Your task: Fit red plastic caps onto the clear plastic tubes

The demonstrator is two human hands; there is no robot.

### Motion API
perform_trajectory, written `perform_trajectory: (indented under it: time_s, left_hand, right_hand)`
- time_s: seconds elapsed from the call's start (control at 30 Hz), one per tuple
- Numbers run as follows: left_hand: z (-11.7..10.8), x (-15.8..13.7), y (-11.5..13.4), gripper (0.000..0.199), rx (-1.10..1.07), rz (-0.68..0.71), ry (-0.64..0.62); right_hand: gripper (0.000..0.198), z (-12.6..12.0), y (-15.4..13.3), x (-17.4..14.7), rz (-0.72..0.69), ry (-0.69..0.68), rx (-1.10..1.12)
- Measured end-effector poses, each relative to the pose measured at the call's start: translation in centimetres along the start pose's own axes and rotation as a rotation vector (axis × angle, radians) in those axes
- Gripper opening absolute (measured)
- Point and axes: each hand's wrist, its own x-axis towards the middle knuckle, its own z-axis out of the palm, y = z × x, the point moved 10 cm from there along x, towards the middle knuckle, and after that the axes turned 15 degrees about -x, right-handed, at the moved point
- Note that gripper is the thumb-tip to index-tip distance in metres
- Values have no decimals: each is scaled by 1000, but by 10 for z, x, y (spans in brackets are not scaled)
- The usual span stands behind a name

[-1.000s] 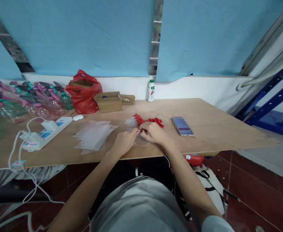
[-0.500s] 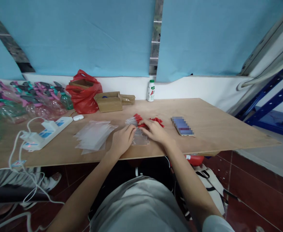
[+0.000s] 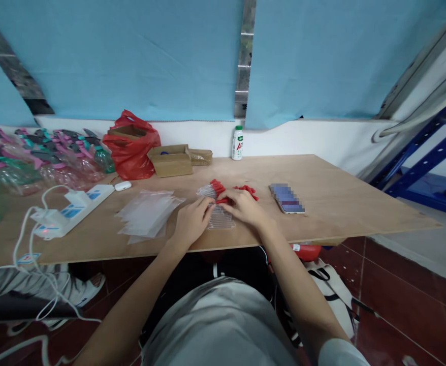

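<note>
My left hand (image 3: 193, 217) rests low over the table with its fingers bent and pinched together; what lies between the fingertips is too small to tell. My right hand (image 3: 245, 207) is closed on a small red handle (image 3: 223, 201), its tip close to my left fingertips. Below and between both hands lies a row of thin metal-looking rods (image 3: 220, 219). Just beyond them is a bundle of thin rods with red handles (image 3: 217, 187). More loose red handles (image 3: 250, 191) lie behind my right hand, partly hidden by it.
Clear plastic bags (image 3: 149, 213) are piled left of my hands, and a phone (image 3: 287, 198) lies at right. Farther left are a power strip (image 3: 78, 211) with cables, a red bag (image 3: 133, 155), and several spray bottles (image 3: 61, 170). Behind stand a cardboard box (image 3: 171, 161) and a white bottle (image 3: 237, 145).
The red handle now shows between my hands, with my right fingers drawn slightly nearer the left ones. At lower left, another person's foot has shifted a little to the right.
</note>
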Motion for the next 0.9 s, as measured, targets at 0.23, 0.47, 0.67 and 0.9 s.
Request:
perform_trajectory:
  time_s: [0.23, 0.47, 0.67, 0.9]
  left_hand:
    - [11, 4, 7, 37, 141, 47, -94]
    - [15, 9, 3, 34, 84, 5, -143]
    - [12, 6, -2, 38, 19, -21, -128]
    - [14, 5, -3, 37, 10, -22, -133]
  right_hand:
    - [15, -5, -5, 0, -43, 33, 11]
    - [24, -7, -7, -1, -31, 59, 1]
    - [26, -15, -6, -3, -3, 118, 44]
    - [26, -11, -8, -2, 16, 81, 61]
